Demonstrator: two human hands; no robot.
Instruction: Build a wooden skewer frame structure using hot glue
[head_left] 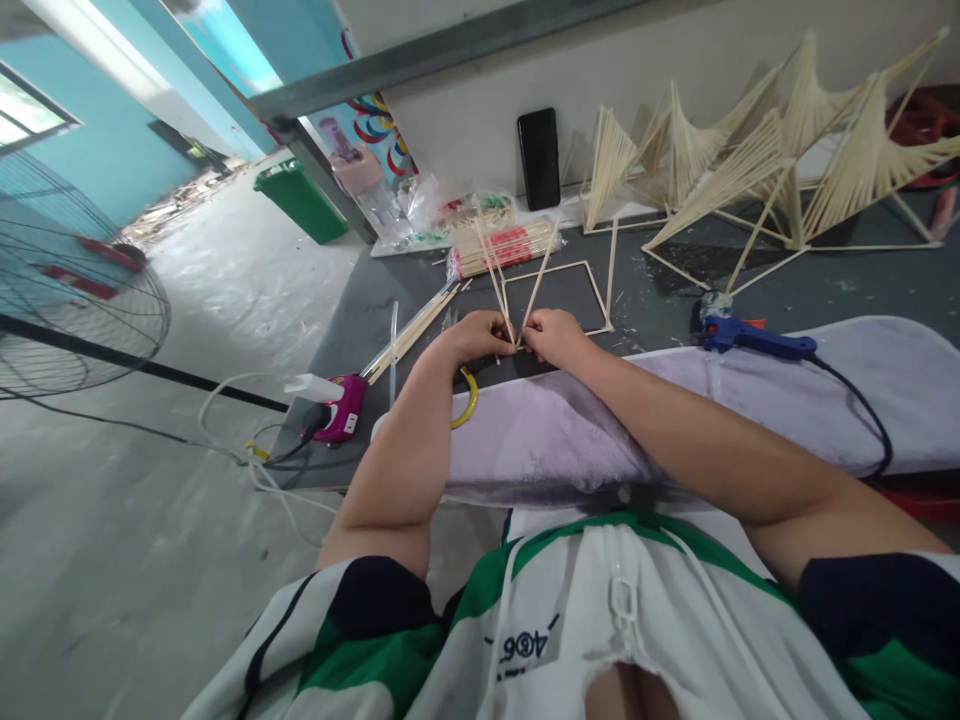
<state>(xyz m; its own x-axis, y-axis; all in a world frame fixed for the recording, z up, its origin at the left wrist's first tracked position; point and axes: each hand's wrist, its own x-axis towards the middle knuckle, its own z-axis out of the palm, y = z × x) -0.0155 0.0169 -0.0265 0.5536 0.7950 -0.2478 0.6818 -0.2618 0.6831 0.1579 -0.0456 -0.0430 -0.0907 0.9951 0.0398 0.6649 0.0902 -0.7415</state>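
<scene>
My left hand (482, 337) pinches the low end of thin wooden sticks (491, 258) at the near left corner of a rectangular stick frame (555, 268). Just beside it, my right hand (553, 335) has its fingers closed on the foot of a slanting wooden stick (541, 278). Fingertips of both hands almost meet at that corner. From the frame's right corner another stick (612, 262) stands up. The exact joint between the sticks is partly hidden by my fingers.
A blue glue gun (757, 338) rests on a pale cloth (862, 400) at right. Behind it stand finished-looking stick models (795, 170). A black phone (538, 158) leans on the wall near packed sticks (510, 248). A magenta power adapter (341, 410) sits at the left edge.
</scene>
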